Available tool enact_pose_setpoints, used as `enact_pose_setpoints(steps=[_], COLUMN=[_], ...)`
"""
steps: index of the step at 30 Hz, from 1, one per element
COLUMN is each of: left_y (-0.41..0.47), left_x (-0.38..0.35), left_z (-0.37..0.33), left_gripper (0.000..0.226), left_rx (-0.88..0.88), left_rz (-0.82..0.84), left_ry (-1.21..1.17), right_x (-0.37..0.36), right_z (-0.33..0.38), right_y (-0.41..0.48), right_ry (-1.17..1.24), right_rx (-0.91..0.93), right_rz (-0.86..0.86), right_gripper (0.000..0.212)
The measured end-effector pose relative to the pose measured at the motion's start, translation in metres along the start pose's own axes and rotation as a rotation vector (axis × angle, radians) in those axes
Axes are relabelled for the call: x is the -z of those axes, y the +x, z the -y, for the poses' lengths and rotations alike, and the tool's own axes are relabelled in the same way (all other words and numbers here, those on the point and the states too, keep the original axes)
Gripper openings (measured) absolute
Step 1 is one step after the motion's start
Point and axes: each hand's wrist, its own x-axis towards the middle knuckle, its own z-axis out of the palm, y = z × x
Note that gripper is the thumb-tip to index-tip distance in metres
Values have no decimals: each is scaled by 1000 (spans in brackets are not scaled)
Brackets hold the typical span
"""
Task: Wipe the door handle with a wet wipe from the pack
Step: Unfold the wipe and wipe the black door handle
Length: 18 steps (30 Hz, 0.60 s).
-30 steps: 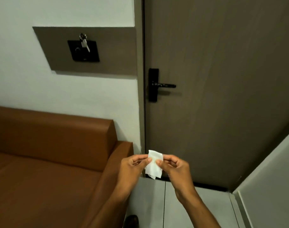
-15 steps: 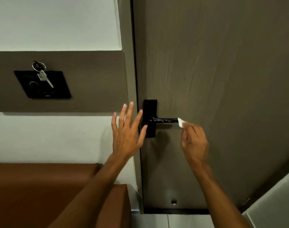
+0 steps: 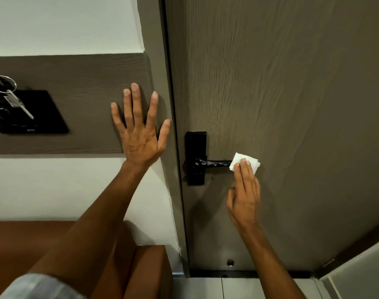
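Right hand (image 3: 244,195) presses wipe (image 3: 244,164) onto handle (image 3: 214,162).

White wipe (image 3: 244,163) on black handle (image 3: 214,162)

White wall (image 3: 65,24), left. Brown wood-grain wall panel (image 3: 76,83) across it, bearing a black key holder plate (image 3: 44,117) with a key on a ring (image 3: 13,98). Grey-brown wood-grain door (image 3: 281,83), right, in a matching frame (image 3: 156,61). Brown leather sofa (image 3: 149,270), near left. Pale tiled floor (image 3: 205,288), dimly lit.
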Motion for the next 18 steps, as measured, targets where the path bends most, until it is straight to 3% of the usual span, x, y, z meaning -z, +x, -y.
enact_pose_setpoints(steps=[6, 14, 18], left_y=[-3, -3, -4], left_x=[-11, -9, -9], left_z=[4, 5, 5], left_gripper=[71, 71, 71], left_rx=[-10, -10, -17], left_rz=[-89, -84, -80], left_ry=[-2, -12, -20], right_x=[-10, -35, -29], right_z=[10, 55, 40], right_y=[-9, -11, -13], right_ry=[-143, -182, -248], right_rx=[3, 175, 175], right_rz=[208, 269, 299], right_gripper=[72, 88, 98])
